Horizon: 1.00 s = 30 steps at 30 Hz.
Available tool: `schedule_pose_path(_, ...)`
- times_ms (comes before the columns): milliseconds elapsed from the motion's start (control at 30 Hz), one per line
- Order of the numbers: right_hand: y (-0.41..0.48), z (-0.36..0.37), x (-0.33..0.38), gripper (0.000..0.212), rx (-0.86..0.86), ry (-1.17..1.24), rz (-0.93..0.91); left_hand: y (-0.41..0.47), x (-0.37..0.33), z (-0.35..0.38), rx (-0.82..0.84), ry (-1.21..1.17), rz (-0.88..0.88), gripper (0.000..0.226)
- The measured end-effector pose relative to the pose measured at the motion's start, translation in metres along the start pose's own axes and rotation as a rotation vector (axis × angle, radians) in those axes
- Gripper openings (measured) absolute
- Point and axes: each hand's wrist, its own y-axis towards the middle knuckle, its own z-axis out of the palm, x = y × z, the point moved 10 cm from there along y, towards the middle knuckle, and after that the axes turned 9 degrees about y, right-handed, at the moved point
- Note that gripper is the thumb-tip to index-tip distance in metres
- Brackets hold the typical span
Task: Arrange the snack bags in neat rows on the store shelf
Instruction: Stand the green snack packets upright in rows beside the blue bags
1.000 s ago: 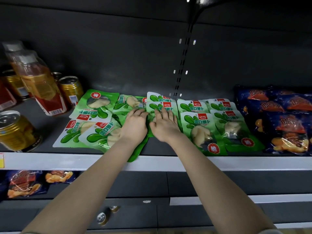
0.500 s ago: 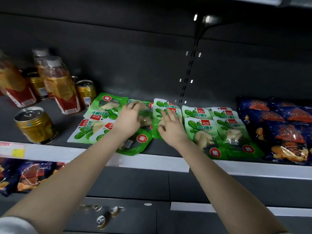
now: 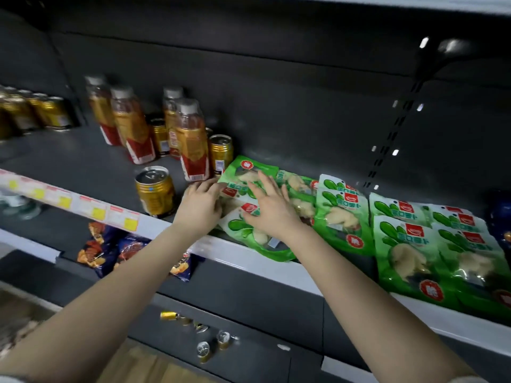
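Several green snack bags lie flat on the dark shelf [image 3: 83, 167]. The leftmost pile of green bags [image 3: 250, 168] is loose and overlapping, and its front bag [image 3: 272, 250] hangs over the shelf's white front edge. My left hand [image 3: 203, 205] touches the left edge of this pile with its fingers extended. Palm down and fingers spread, my right hand [image 3: 272, 210] presses on top of the pile. To the right, more green bags [image 3: 409, 244] lie in tidier overlapping rows.
A gold can [image 3: 156, 192] stands just left of my left hand, with tall juice bottles [image 3: 193, 145] and more cans behind it. Dark blue snack bags [image 3: 502, 214] sit at the far right. Below are orange-and-blue bags [image 3: 94, 244] and small cans [image 3: 204, 349].
Both hands have moved left, from the middle bags onto the leftmost pile. The view has swung left and tilted, showing more bottles and cans.
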Motion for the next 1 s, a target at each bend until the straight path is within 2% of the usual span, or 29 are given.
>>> schedule_pose_path(67,0.013,0.01,0.006,0.07,0.017,-0.074,0.002,-0.008,0.01,-0.001,0.009,0.008,-0.017,0.051)
schedule_pose_path(233,0.026,0.015,0.003,0.049,0.019,-0.143,0.154,-0.017,0.017,0.0,0.013,0.007,-0.026,0.055)
schedule_pose_path(433,0.022,-0.012,0.007,0.04,-0.087,-0.27,0.064,-0.012,0.019,-0.009,0.015,-0.044,-0.08,0.058)
schedule_pose_path(567,0.006,-0.02,-0.019,0.034,-0.102,-0.047,0.113,-0.006,0.01,-0.013,0.032,-0.126,-0.1,0.067)
schedule_pose_path(700,-0.022,-0.048,-0.021,0.027,-0.399,0.059,-0.064,0.002,-0.017,-0.001,0.041,-0.089,0.009,0.068)
schedule_pose_path(800,-0.039,-0.074,-0.032,0.025,-0.592,0.203,-0.067,0.01,-0.041,-0.001,-0.051,-0.038,0.077,0.051)
schedule_pose_path(900,-0.047,-0.089,-0.06,0.028,-0.639,0.326,0.072,0.016,-0.047,-0.021,-0.22,-0.224,0.047,0.03)
schedule_pose_path(1000,-0.061,-0.107,-0.083,0.036,-0.741,0.527,0.126,0.025,-0.051,-0.031,-0.211,-0.433,-0.019,0.031)
